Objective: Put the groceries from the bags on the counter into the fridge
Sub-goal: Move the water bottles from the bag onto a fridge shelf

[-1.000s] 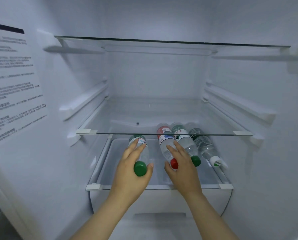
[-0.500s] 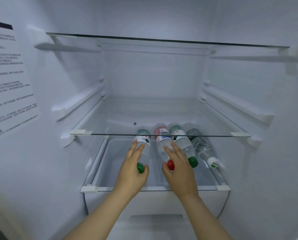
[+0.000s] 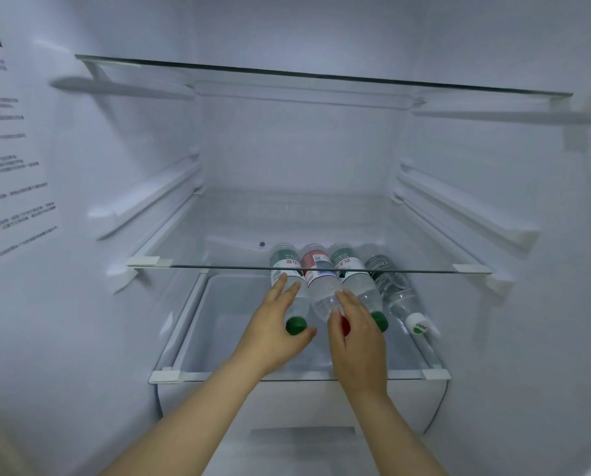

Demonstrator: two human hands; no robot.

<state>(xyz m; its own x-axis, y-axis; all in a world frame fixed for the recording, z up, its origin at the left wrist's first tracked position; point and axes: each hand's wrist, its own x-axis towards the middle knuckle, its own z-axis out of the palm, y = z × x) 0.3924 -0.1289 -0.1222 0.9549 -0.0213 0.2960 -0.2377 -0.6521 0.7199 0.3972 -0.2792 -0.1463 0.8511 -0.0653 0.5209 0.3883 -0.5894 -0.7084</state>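
Four water btls lie side by side on the bottom glass shelf (image 3: 407, 375), approx 6 o'clock from frame centre, bases to 12, caps to 6, partly under the front edge of the mid shelf (image 3: 218, 266). L hand (image 3: 273, 334) lies along the leftmost green-cap btl (image 3: 299, 300), fingers straight, thumb just below the cap. It's not clasping anything, more a push. R hand (image 3: 357, 338) does the same on the red-cap btl (image 3: 321, 290), fingers flat on top, cap half hidden under the palm. The 2nd green-cap btl (image 3: 359, 286) touches it at 3 o'clock. The white-cap btl (image 3: 395, 293) lies beyond, cap angled toward 5.

Step looks like squaring up the row. To do it well: push along each btl's axis toward 12, not sideways, since round btls on glass prob roll. Nudge the left one toward 3 so it sits tight vs the red one. Ease off slowly & check nothing rolls into the 9 o'clock gap or to the front lip
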